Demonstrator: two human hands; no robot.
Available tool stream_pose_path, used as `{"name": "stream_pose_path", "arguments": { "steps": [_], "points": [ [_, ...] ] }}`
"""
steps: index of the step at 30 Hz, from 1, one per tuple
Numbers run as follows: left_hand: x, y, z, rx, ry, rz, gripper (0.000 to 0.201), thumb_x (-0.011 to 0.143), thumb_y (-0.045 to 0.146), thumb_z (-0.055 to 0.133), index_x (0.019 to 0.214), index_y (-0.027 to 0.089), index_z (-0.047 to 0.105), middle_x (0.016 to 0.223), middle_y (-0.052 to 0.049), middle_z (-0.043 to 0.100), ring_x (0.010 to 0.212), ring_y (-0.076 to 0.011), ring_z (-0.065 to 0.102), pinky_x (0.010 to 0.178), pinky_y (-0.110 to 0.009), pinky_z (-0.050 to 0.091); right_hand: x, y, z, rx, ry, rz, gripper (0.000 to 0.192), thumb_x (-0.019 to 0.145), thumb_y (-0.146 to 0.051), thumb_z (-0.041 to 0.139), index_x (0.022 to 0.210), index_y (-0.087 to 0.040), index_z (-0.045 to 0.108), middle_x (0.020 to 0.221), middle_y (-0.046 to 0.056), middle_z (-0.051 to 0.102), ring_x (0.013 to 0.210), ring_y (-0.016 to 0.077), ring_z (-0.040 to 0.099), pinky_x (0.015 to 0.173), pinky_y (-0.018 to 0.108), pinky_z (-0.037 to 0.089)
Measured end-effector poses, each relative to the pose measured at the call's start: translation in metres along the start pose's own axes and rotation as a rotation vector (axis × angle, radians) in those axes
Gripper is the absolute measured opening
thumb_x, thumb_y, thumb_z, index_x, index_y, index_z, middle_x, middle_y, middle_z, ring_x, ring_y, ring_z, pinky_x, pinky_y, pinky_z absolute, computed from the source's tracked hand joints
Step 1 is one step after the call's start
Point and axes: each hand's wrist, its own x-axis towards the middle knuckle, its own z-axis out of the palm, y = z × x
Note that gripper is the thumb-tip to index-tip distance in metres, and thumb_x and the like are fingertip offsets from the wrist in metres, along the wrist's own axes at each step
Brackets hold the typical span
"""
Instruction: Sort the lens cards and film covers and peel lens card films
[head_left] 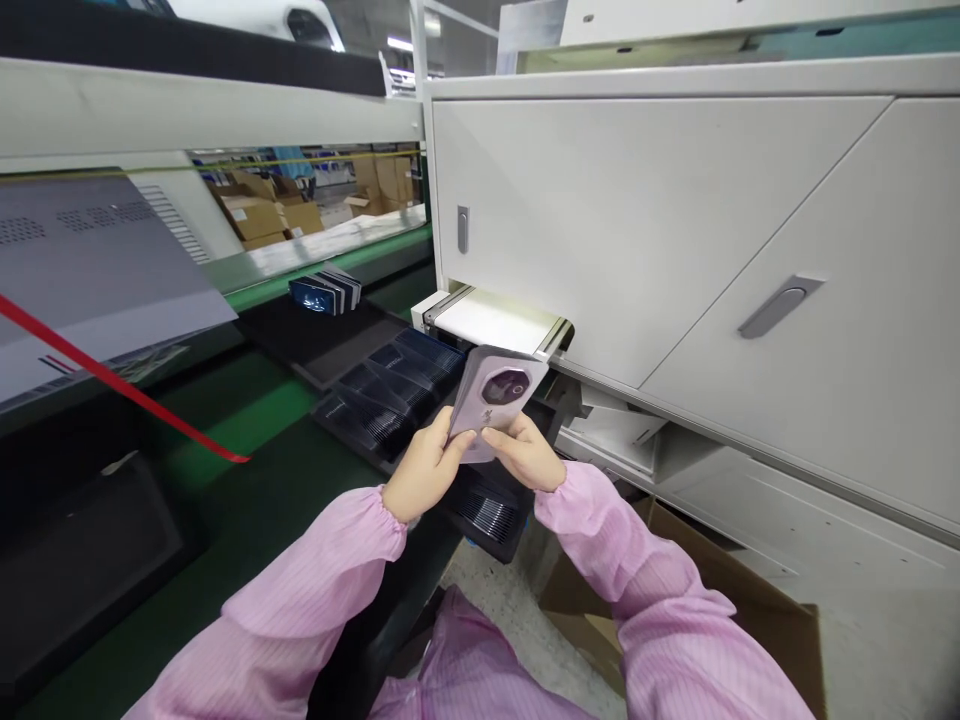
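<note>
Lilac phone covers (495, 395) fanned between both hands (480, 460), before the conveyor (495, 320).

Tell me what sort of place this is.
Probably an electronics assembly line. Both hands hold a stack of phone back covers, black trays of similar parts lie on a green conveyor, and a white machine cabinet feeds a small belt.

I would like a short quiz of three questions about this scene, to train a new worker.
1. True or false: both hands hold the stack of phone back covers.
2. What lies directly under the hands? A) black tray of covers B) cardboard box C) red strap
3. Fill in: the stack is held in front of the small white ____ that comes out of the cabinet.

Key: 1 true: left hand, right hand. 2 A, the black tray. 3 conveyor, on the white cabinet.
</note>
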Motion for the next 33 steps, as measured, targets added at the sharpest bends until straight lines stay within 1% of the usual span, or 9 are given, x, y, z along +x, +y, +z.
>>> {"name": "stream_pose_path", "arguments": {
  "steps": [4, 6, 8, 10, 13, 21, 26, 30, 33],
  "points": [
    [0.018, 0.009, -0.023, 0.697, -0.281, 0.139, 0.016, 0.091, 0.025, 0.041, 0.100, 0.021, 0.053, 0.075, -0.003, 0.066, 0.068, -0.0211, 0.063, 0.062, -0.029, 0.043, -0.007, -0.034, -0.034, -0.297, 0.184, -0.281, 0.070, 0.071, -0.037, 0.074, 0.129, -0.032, 0.035, 0.128, 0.006, 0.050, 0.114, 0.0217, 0.054, 0.096, 0.042, 0.047],
    [0.029, 0.016, -0.032, 0.979, -0.430, 0.233, 0.016, 0.092, 0.024, 0.037, 0.099, 0.022, 0.052, 0.078, -0.004, 0.068, 0.069, -0.0227, 0.065, 0.060, -0.029, 0.042, -0.017, -0.052, -0.047, -0.495, 0.176, -0.334, 0.082, 0.073, -0.034, 0.074, 0.137, -0.034, 0.024, 0.135, 0.008, 0.044, 0.119, 0.0231, 0.050, 0.097, 0.043, 0.047],
    [0.040, 0.023, -0.036, 1.147, -0.545, 0.309, 0.015, 0.092, 0.024, 0.037, 0.095, 0.023, 0.051, 0.080, -0.004, 0.069, 0.070, -0.0231, 0.066, 0.058, -0.029, 0.041, -0.026, -0.061, -0.052, -0.702, 0.022, -0.278, 0.074, 0.077, -0.032, 0.069, 0.138, -0.030, 0.028, 0.129, 0.009, 0.051, 0.115, 0.0233, 0.054, 0.095, 0.042, 0.048],
    [0.050, 0.029, -0.033, 1.235, -0.622, 0.365, 0.012, 0.091, 0.021, 0.039, 0.093, 0.023, 0.051, 0.082, -0.003, 0.070, 0.070, -0.0221, 0.067, 0.055, -0.027, 0.041, -0.032, -0.061, -0.051, -0.900, -0.108, -0.226, 0.051, 0.084, -0.030, 0.061, 0.131, -0.025, 0.041, 0.119, 0.009, 0.059, 0.107, 0.0226, 0.059, 0.092, 0.041, 0.050],
    [0.061, 0.033, -0.024, 1.322, -0.670, 0.431, 0.014, 0.088, 0.014, 0.040, 0.092, 0.022, 0.050, 0.082, -0.002, 0.069, 0.069, -0.0200, 0.066, 0.052, -0.026, 0.038, -0.033, -0.048, -0.049, -1.125, -0.117, -0.255, 0.035, 0.088, -0.028, 0.054, 0.122, -0.021, 0.048, 0.117, 0.010, 0.061, 0.106, 0.0229, 0.060, 0.091, 0.041, 0.050],
    [0.081, 0.020, -0.020, 1.265, -0.743, 0.417, 0.015, 0.093, 0.024, 0.038, 0.099, 0.021, 0.052, 0.089, -0.002, 0.066, 0.078, -0.0192, 0.065, 0.061, -0.028, 0.044, -0.027, -0.024, -0.062, -1.318, -0.095, -0.321, 0.020, 0.092, -0.025, 0.044, 0.108, -0.015, 0.051, 0.095, 0.008, 0.066, 0.078, 0.0187, 0.064, 0.066, 0.030, 0.052],
    [0.097, 0.007, -0.034, 1.001, -0.634, 0.286, 0.025, 0.089, 0.043, 0.048, 0.103, 0.023, 0.055, 0.098, -0.001, 0.065, 0.087, -0.0181, 0.062, 0.075, -0.027, 0.046, -0.029, -0.012, -0.073, -1.162, -0.056, -0.282, 0.019, 0.091, -0.025, 0.046, 0.108, -0.015, 0.050, 0.093, 0.007, 0.066, 0.073, 0.0163, 0.063, 0.063, 0.027, 0.049],
    [0.097, -0.009, -0.036, 0.836, -0.619, 0.140, 0.023, 0.091, 0.039, 0.047, 0.105, 0.023, 0.056, 0.102, -0.002, 0.064, 0.093, -0.0179, 0.060, 0.082, -0.026, 0.045, -0.033, 0.003, -0.080, -1.043, -0.008, -0.219, 0.018, 0.090, -0.023, 0.047, 0.106, -0.016, 0.051, 0.091, 0.006, 0.066, 0.072, 0.0153, 0.063, 0.063, 0.027, 0.049],
    [0.094, -0.020, -0.032, 0.780, -0.571, 0.011, 0.025, 0.091, 0.038, 0.046, 0.110, 0.024, 0.055, 0.101, -0.002, 0.064, 0.088, -0.0170, 0.060, 0.076, -0.024, 0.047, -0.034, 0.011, -0.083, -0.902, -0.001, -0.097, 0.018, 0.088, -0.024, 0.052, 0.105, -0.018, 0.051, 0.088, 0.002, 0.065, 0.060, 0.0109, 0.059, 0.057, 0.023, 0.047]
  ]
}}
